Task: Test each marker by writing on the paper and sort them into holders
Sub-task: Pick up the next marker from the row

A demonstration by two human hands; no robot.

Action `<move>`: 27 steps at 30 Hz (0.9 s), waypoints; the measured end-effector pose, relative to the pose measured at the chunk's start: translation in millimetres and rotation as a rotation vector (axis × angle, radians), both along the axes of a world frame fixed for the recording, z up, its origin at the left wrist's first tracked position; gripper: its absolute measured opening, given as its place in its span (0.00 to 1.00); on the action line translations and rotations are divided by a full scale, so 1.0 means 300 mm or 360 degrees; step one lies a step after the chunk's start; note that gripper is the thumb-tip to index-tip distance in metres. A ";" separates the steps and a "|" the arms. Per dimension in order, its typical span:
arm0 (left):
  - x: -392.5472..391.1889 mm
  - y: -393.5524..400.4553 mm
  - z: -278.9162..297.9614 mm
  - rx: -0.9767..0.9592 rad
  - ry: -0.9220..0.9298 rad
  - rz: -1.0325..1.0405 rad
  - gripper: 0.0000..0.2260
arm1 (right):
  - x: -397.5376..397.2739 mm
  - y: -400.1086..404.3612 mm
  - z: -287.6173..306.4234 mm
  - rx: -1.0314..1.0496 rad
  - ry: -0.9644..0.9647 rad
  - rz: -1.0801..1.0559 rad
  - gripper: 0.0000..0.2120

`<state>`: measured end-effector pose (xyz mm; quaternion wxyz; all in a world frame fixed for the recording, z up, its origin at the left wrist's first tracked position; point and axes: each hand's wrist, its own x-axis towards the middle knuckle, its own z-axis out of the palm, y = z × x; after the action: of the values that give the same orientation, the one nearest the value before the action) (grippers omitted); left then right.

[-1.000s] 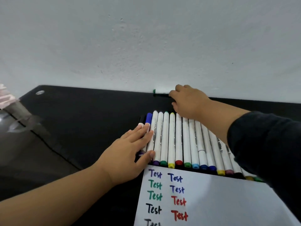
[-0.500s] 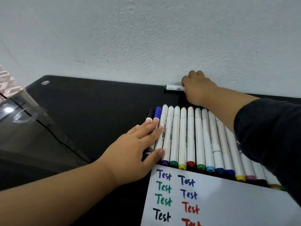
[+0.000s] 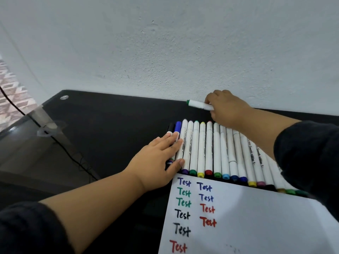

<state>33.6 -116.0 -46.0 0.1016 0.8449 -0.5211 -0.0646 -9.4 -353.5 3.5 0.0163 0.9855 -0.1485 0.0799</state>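
Several white markers (image 3: 216,149) with coloured caps lie side by side in a row on the black table (image 3: 110,129). My left hand (image 3: 157,162) rests flat on the left end of the row, fingers straight, over a black and a blue marker. My right hand (image 3: 225,109) grips a white marker with a green cap (image 3: 199,104) at the table's far edge, against the wall. A white paper (image 3: 247,222) below the row bears "Test" written several times in purple, green, black, blue and red.
A grey wall (image 3: 165,52) rises right behind the table. At the left a glass panel (image 3: 27,136) with a black cable (image 3: 62,147) adjoins the table. No holders are in view.
My right hand has lifted the green-capped marker slightly away from the wall edge, showing more of its barrel. My left hand stays on the row. The camera has shifted a little.
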 end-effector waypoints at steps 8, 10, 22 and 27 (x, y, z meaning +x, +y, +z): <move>-0.088 0.019 0.095 0.0157 -0.0082 0.0059 0.27 | -0.226 0.179 0.176 0.0320 0.0177 -0.0027 0.14; -0.141 0.037 0.124 0.0070 0.0076 0.0088 0.27 | -0.289 0.243 0.218 0.0520 0.0196 -0.0059 0.12; -0.538 0.255 0.243 -0.0586 0.1670 0.0469 0.07 | -0.569 0.612 0.265 0.1634 -0.0201 -0.0255 0.03; -0.600 0.340 0.251 -0.0649 0.1834 0.0590 0.04 | -0.646 0.720 0.235 0.1786 -0.0402 -0.0356 0.10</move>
<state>-146.3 -14.0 29.4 0.5338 0.7144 -0.2300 -0.3895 -203.1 -137.4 73.9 -0.5176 0.8046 -0.2719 0.1035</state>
